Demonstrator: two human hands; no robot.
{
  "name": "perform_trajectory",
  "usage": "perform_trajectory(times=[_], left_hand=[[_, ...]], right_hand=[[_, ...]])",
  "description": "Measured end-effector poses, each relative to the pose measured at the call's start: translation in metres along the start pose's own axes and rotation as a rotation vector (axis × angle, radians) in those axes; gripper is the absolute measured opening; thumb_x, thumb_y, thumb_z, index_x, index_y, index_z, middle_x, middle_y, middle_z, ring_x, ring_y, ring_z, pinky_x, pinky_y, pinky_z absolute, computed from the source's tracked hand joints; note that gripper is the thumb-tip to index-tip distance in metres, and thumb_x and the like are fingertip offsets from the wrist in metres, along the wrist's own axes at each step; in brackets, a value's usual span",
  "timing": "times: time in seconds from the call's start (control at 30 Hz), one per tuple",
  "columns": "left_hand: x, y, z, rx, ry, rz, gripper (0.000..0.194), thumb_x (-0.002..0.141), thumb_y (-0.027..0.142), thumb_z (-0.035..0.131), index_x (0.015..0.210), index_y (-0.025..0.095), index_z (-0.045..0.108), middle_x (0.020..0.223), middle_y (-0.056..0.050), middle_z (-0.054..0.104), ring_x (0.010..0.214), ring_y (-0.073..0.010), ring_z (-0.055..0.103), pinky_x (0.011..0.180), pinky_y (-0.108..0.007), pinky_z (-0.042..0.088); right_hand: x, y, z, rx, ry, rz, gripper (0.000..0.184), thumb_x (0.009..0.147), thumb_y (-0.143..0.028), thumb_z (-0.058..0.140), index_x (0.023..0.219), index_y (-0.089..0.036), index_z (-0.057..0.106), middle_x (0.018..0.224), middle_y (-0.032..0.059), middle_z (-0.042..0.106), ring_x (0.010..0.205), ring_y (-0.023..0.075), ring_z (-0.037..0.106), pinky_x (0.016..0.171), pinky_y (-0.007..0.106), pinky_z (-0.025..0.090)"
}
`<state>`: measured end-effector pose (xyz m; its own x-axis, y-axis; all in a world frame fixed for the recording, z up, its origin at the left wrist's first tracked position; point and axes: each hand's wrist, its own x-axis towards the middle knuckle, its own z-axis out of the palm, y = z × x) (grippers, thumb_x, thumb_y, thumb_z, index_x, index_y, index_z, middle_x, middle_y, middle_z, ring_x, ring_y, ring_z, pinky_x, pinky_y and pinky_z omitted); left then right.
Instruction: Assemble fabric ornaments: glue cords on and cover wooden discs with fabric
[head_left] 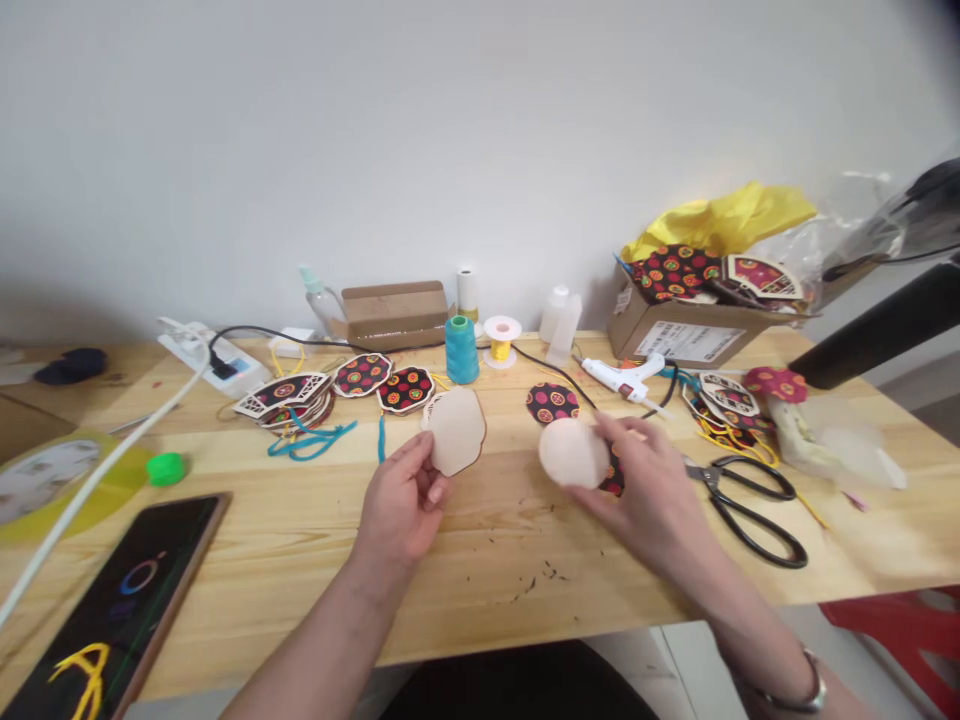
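My left hand [409,500] pinches a thin pale wooden plaque [457,432] with a wavy edge, its plain face toward me. To the right, my right hand [649,485] has thumb and fingers around a pale round disc [574,453]. Dark patterned fabric shows partly under that hand; I cannot tell whether it is held too. Just behind the disc lies a round patterned fabric piece [553,402]. Black-handled scissors [754,505] rest right of my right hand. Beyond the wooden plaque are patterned ornaments [405,388] with wooden rims and a teal thread cone [461,350].
A white glue gun [626,378] lies before a cardboard box [675,330] of fabric pieces. Spools and bottles [562,325] stand along the wall. On the left are a power strip [217,360], its cable, a green cap [166,468] and a large phone-like device [127,590].
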<state>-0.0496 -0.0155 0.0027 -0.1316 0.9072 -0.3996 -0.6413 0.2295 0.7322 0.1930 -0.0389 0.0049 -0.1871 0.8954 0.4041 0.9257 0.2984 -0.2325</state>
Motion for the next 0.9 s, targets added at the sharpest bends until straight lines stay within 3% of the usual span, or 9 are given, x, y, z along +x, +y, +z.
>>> perform_trajectory(times=[0.13,0.3,0.43,0.6,0.73,0.9], left_hand=[[0.000,-0.001,-0.001,0.013,0.004,-0.001,0.014,0.067,0.020,0.068,0.074,0.012,0.058,0.059,0.004,0.059,0.033,-0.0004,0.032,0.030,-0.013,0.024],[0.001,-0.003,-0.003,0.062,-0.023,-0.014,0.021,0.064,0.024,0.072,0.074,0.013,0.058,0.058,0.005,0.059,0.033,0.0001,0.033,0.030,-0.012,0.024],[-0.001,-0.006,-0.002,0.149,-0.077,-0.046,0.026,0.060,0.028,0.077,0.070,0.014,0.057,0.054,0.006,0.056,0.034,-0.0005,0.039,0.030,-0.011,0.022],[-0.005,-0.011,0.000,0.327,-0.199,-0.181,0.026,0.063,0.031,0.077,0.074,0.012,0.062,0.050,0.001,0.059,0.031,-0.0050,0.046,0.028,-0.012,0.020],[-0.007,-0.014,0.000,0.573,-0.324,-0.238,0.021,0.070,0.032,0.069,0.076,0.012,0.064,0.040,0.001,0.056,0.030,-0.0069,0.047,0.029,-0.012,0.026],[-0.009,-0.016,0.002,0.728,-0.331,-0.222,0.017,0.073,0.030,0.065,0.073,0.013,0.064,0.042,0.000,0.058,0.031,-0.0097,0.052,0.030,-0.014,0.031]], right_hand=[[0.014,0.055,-0.024,-0.249,0.075,0.323,0.068,0.072,-0.051,0.066,0.126,-0.015,0.049,0.105,0.0157,0.065,0.107,0.0358,0.050,0.084,0.045,0.043],[0.029,0.116,-0.043,-0.420,0.004,0.618,0.063,0.074,-0.054,0.061,0.124,-0.016,0.049,0.110,0.0155,0.065,0.113,0.0351,0.047,0.085,0.042,0.041],[0.043,0.141,-0.047,-0.473,-0.112,0.774,0.060,0.075,-0.054,0.058,0.122,-0.015,0.051,0.114,0.0203,0.062,0.118,0.0344,0.044,0.087,0.042,0.040],[0.056,0.155,-0.046,-0.472,-0.176,0.837,0.069,0.075,-0.058,0.055,0.128,-0.013,0.048,0.115,0.0226,0.060,0.117,0.0354,0.043,0.082,0.040,0.038],[0.056,0.162,-0.041,-0.421,-0.193,0.805,0.069,0.077,-0.059,0.055,0.125,-0.009,0.053,0.110,0.0269,0.061,0.115,0.0381,0.043,0.072,0.039,0.035],[0.054,0.166,-0.038,-0.405,-0.190,0.768,0.067,0.077,-0.057,0.057,0.121,-0.007,0.055,0.108,0.0296,0.060,0.111,0.0382,0.045,0.068,0.039,0.031]])
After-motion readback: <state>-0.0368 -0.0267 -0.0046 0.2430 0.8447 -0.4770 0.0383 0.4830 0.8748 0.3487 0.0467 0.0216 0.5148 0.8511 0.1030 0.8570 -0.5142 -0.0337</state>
